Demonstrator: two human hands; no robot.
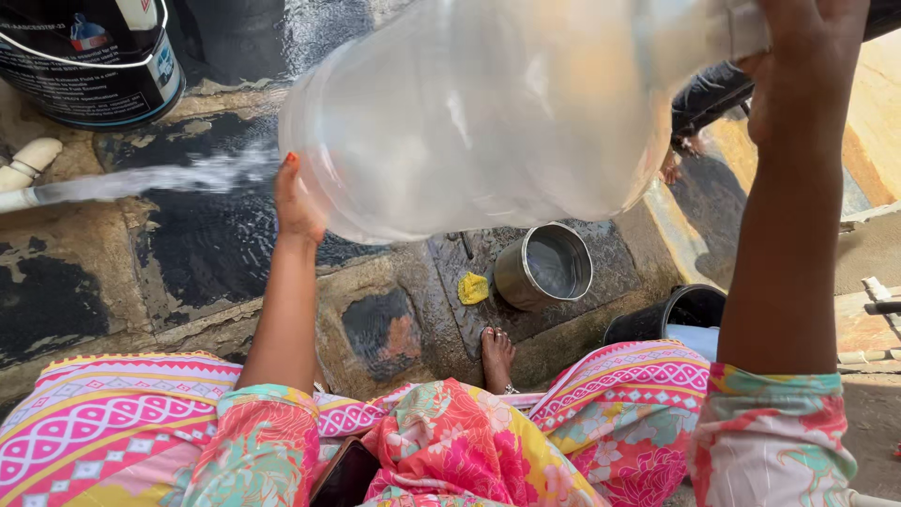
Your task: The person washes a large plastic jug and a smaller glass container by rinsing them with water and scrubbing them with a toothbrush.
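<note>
The left hand (297, 202) presses its fingers flat against the rounded base of the large clear water jug (479, 113), supporting rather than clenching. The right hand (807, 66) clasps the jug's neck end. The jug lies between them, long axis running left to right, raised above the steel pot (544, 266). A water stream (160, 176) from the pipe (21, 178) passes just left of the left fingers.

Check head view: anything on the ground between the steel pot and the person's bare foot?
Nothing stands between the steel pot and the bare foot, only wet stone paving. A yellow scrap lies left of the pot, off that line.
</note>
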